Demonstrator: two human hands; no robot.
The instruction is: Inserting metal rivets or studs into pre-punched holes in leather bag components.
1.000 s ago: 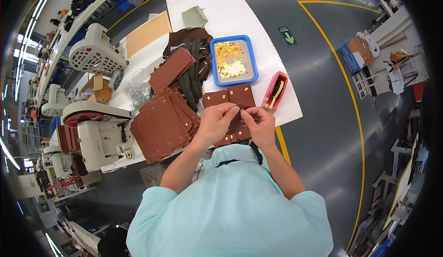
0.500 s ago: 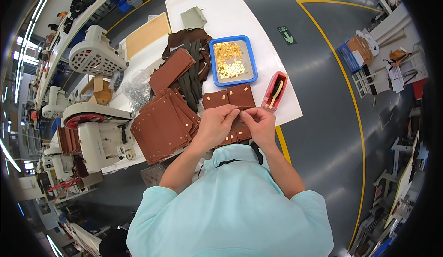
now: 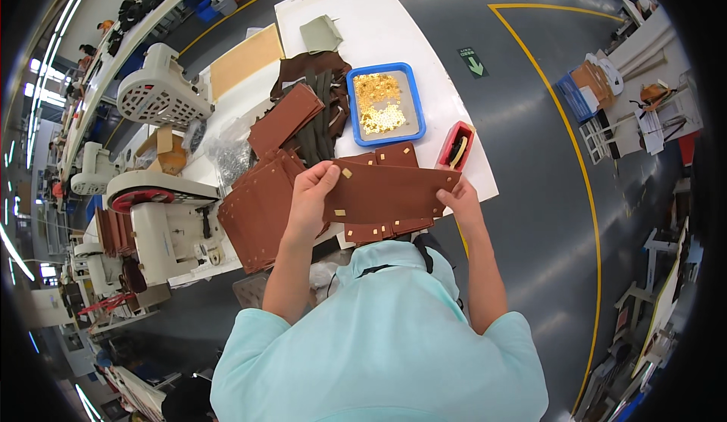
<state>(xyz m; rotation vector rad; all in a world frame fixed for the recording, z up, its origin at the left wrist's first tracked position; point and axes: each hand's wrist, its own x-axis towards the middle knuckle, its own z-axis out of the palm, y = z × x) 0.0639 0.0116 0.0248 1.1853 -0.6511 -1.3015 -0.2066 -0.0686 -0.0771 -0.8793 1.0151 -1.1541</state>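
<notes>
I hold a long brown leather panel (image 3: 390,192) stretched flat between both hands, above the white table (image 3: 379,28). My left hand (image 3: 312,195) grips its left end and my right hand (image 3: 457,193) grips its right end. Small gold metal fittings dot the panel. Under it lie more brown leather pieces (image 3: 382,231) with the same fittings. A blue tray (image 3: 418,111) of gold fittings sits just beyond the panel. A small red box (image 3: 457,148) stands near my right hand.
A stack of brown leather panels (image 3: 261,210) lies to the left, with darker leather strips (image 3: 318,111) behind. White sewing machines (image 3: 163,232) stand at the left. A grey-green cloth (image 3: 320,34) lies far back. Grey floor with yellow lines spreads to the right.
Both hands were pressed together on pieces lying on the table. Now they have moved apart and lifted a long leather panel, held spread between them.
</notes>
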